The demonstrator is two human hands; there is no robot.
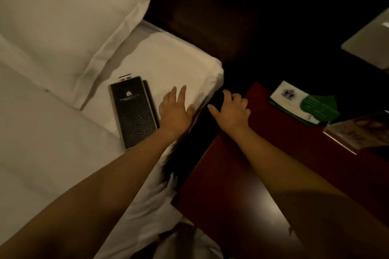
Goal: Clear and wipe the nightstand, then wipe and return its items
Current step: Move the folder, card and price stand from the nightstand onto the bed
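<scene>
- Desk (242,164): one, dark red wood, right of the bed; its near edge is cut off by the frame.
- Bed (42,143): one, white sheets, left of the desk, with a dark gap between the two.
- Pillow (63,17): one, white, at the head of the bed, cut off at the top and left.
- Headboard (200,17): dark, behind the pillow; detail lost in shadow.
- Black folder (134,113): one, lying flat on the bed just beside the left hand; pale emblem on the cover, lettering too small to read.
- Second dark folder (150,99): one, mostly hidden under the first; only its right edge shows.
- Small card (125,78): one, peeking out past the folder's far end, with red and blue marks.
- White card (284,95): one, crown emblem, at the far side of the desk.
- Green leaf card (320,105): one, overlapping the white card.
- Picture card (357,130): one, at the desk's right, blurred and cut off.
- Grey panel (370,44): one, upper right, cut off; what it is cannot be told.
- Left hand (174,111): fingers spread wide over the bed's edge, holding nothing.
- Right hand (232,111): at the desk's far left corner, fingers loosely bent, thumb out, nothing in it; contact with the wood unclear.
</scene>
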